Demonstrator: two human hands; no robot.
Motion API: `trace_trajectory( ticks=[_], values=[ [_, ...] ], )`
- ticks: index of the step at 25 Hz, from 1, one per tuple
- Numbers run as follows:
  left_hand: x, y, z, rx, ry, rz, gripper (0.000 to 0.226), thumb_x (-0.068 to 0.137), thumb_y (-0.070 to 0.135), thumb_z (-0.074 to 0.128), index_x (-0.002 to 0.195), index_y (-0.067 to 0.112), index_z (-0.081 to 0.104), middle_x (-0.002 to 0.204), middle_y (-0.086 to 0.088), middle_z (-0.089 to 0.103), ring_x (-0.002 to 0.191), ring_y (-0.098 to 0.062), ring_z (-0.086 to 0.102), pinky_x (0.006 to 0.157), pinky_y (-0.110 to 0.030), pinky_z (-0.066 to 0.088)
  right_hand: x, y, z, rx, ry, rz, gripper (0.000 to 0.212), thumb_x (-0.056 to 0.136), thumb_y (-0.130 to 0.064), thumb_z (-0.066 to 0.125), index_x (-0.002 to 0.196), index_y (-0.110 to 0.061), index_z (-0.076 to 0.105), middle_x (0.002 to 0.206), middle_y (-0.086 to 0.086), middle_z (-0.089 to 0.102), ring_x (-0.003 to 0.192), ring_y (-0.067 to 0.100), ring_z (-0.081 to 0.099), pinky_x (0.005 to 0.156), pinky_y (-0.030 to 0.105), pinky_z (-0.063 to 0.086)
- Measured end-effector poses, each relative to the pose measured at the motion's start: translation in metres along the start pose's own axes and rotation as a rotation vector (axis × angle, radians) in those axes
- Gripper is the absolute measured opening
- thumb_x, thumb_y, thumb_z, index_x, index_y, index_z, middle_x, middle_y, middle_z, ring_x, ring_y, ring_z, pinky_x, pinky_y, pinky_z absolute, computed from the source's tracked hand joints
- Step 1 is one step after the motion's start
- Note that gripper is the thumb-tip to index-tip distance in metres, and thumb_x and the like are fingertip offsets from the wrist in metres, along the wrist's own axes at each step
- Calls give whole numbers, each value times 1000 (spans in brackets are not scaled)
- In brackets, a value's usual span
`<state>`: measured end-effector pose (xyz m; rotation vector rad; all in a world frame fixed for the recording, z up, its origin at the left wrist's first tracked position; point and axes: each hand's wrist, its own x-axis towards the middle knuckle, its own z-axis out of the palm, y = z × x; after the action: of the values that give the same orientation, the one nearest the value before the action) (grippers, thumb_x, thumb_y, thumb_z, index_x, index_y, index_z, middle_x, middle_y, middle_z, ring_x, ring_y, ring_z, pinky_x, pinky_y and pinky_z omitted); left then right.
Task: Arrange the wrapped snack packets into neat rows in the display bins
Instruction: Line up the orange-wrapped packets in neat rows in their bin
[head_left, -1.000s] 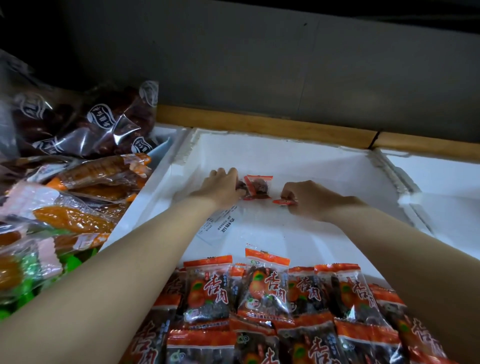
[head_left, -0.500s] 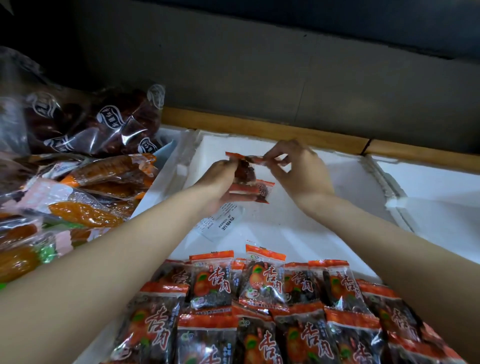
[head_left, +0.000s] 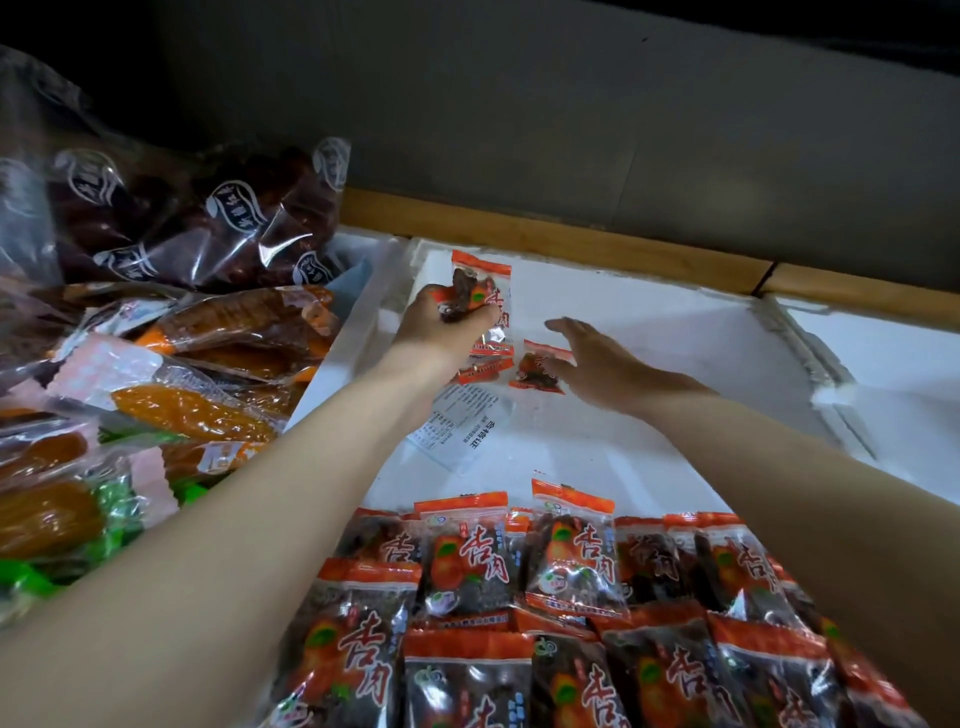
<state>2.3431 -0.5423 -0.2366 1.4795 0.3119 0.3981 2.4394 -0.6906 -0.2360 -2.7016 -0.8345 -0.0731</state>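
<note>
The right hand (head_left: 597, 364) has let go and spreads open over a loose packet (head_left: 532, 371) at mid-frame in the white bin (head_left: 675, 338). The left hand (head_left: 441, 327) clamps an upright packet (head_left: 488, 283) beside it; this row looks barely begun.

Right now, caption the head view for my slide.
Left hand grips snack packets in the white bin; open right hand hovers beside a loose packet.

Dim overall, dark toward the top of the frame. White bin (head_left: 649, 415) brightest, center. Glare on wrappers lower center and upper left. Slight motion blur, wide-angle bending at edges.
</note>
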Motion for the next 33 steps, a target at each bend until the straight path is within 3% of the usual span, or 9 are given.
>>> trace_trajectory(
  ticks=[5, 9, 11, 15, 20, 24, 27, 30, 33],
  values=[
    [-2, -6, 5, 47, -9, 49, 25, 85, 31, 69, 105, 23, 55, 110, -7, 68, 102, -29, 64, 94, -50, 50, 15, 5, 21, 91, 4, 91, 18, 93, -27, 54, 108, -16, 53, 115, 8, 60, 97, 21, 51, 72, 24, 33],
    [-5, -8, 4, 103, -37, 73, 33, 83, 34, 69, 109, 19, 56, 105, -3, 68, 101, -25, 64, 95, -49, 50, 5, 5, 16, 57, -79, 219, 62, 71, -44, 76, 113, -14, 41, 111, 9, 53, 104, 27, 49, 84, 37, 46],
    [-10, -9, 4, 129, -42, 80, 28, 88, 30, 66, 110, 17, 55, 105, -3, 68, 103, -23, 64, 96, -49, 49, -6, 1, 15, 31, -78, 238, 73, 66, -45, 80, 114, -6, 41, 107, 8, 51, 101, 24, 50, 82, 34, 46],
    [-30, -4, 1, 166, -98, 84, 29, 90, 31, 64, 113, 19, 53, 112, -2, 66, 107, -22, 62, 88, -36, 50, -37, -12, -2, 34, -43, 150, 41, 77, -35, 73, 97, -10, 47, 95, 3, 52, 92, 20, 51, 70, 24, 34],
    [-67, 21, -5, 311, -91, 183, 22, 91, 20, 63, 108, 12, 52, 93, 4, 63, 80, -4, 59, 61, -4, 45, -82, -15, -50, 166, 97, 132, 39, 91, -27, 59, 120, -6, 45, 113, 11, 56, 103, 28, 54, 71, 23, 32],
    [-116, 49, -13, 359, -78, 241, 27, 90, 18, 64, 114, 7, 56, 107, -6, 66, 92, -13, 62, 77, -18, 49, -135, -21, -87, 217, 205, 19, 22, 88, -27, 63, 105, -18, 52, 94, -1, 56, 83, 15, 51, 54, 18, 31],
    [-160, 66, -19, 325, -57, 260, 23, 90, 14, 64, 110, 7, 57, 105, -11, 65, 83, -8, 61, 64, -12, 47, -175, -31, -101, 342, 211, -51, 7, 89, -26, 61, 94, -21, 59, 87, -2, 65, 76, 15, 59, 62, 19, 42],
    [-205, 73, -27, 272, -33, 260, 22, 91, 17, 64, 111, 11, 57, 102, -2, 66, 71, 7, 60, 57, -5, 45, -212, -48, -100, 379, 117, -62, 8, 94, -28, 53, 91, -24, 59, 85, 4, 67, 78, 23, 62, 70, 35, 47],
    [-246, 69, -40, 276, 24, 263, 18, 89, 24, 66, 105, 22, 57, 100, 7, 66, 84, 3, 60, 70, -7, 43, -244, -70, -86, 279, 66, -80, 9, 94, -31, 52, 97, -24, 57, 91, -1, 65, 82, 16, 58, 66, 26, 35]
  ],
)
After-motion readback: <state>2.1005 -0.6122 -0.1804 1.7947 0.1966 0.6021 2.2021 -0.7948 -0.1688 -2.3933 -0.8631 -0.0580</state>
